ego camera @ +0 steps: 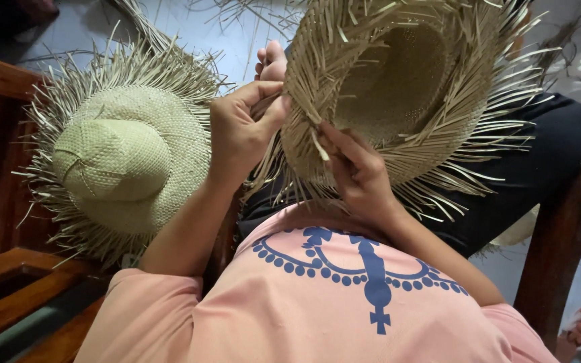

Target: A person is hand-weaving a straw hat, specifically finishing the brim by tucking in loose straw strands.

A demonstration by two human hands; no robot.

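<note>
Brim-weaving step in hand: left hand [240, 131] pinching loose strands at rim of unfinished straw hat [398, 87], right hand [354, 168] gripping brim edge, probably tucking one strand. Next move calls for firm tension on strands. Finished green hat [119, 158] lying beside.

The unfinished straw hat [398, 87] is pale tan and tightly woven. It is turned upside down above the lap, with loose strands sticking out around its brim.
</note>
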